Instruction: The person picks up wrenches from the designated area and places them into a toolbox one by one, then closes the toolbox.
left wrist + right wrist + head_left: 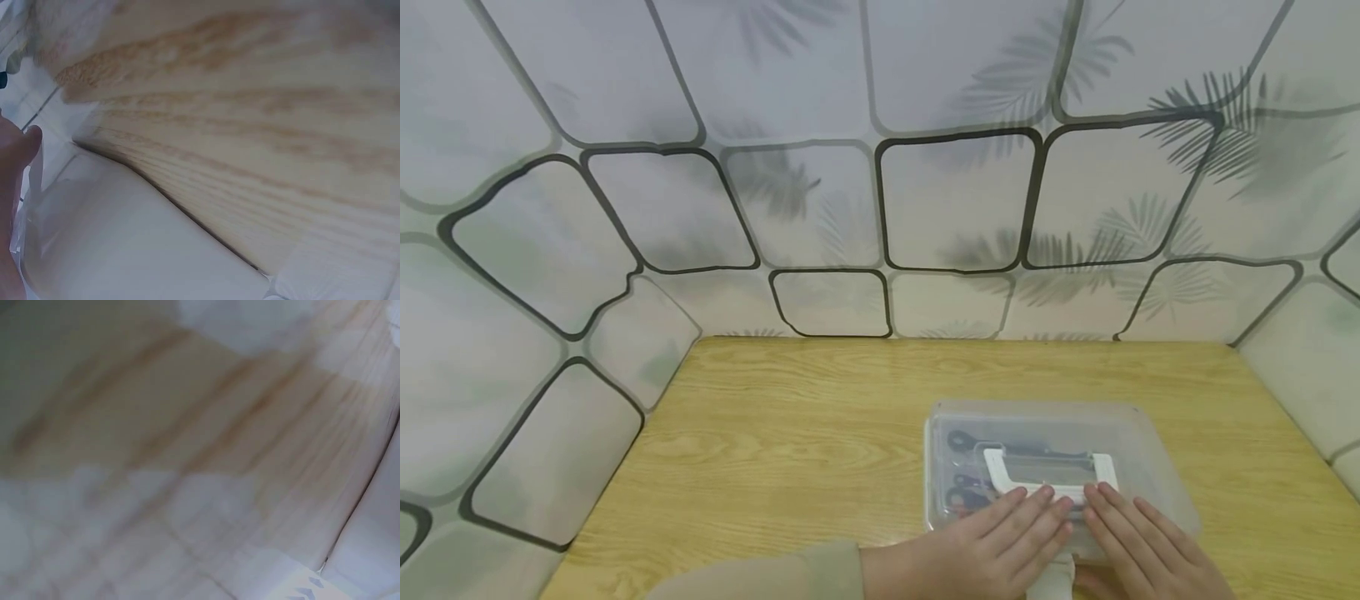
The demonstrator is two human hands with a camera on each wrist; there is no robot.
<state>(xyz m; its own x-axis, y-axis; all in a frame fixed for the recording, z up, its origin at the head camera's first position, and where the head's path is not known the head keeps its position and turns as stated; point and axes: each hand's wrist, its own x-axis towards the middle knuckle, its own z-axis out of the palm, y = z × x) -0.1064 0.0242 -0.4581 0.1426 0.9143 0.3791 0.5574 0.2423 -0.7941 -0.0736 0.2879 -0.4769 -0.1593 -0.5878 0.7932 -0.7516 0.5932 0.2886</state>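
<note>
A storage box with a translucent lid and a white carrying handle sits on the table. Blurred through the lid, dark tools with ringed ends lie inside; their kind is unclear. My left hand rests on the lid's front part, fingers straight, tips near the handle. Beside it my right hand also lies on the lid with straight fingers. Between them a white latch shows at the box's front. The left wrist view catches part of the left hand by the box's pale side.
The wood-grain table extends left of and behind the box. Patterned wall covering encloses the table at the back and both sides. At the right wrist view's edge, the box's side meets the tabletop.
</note>
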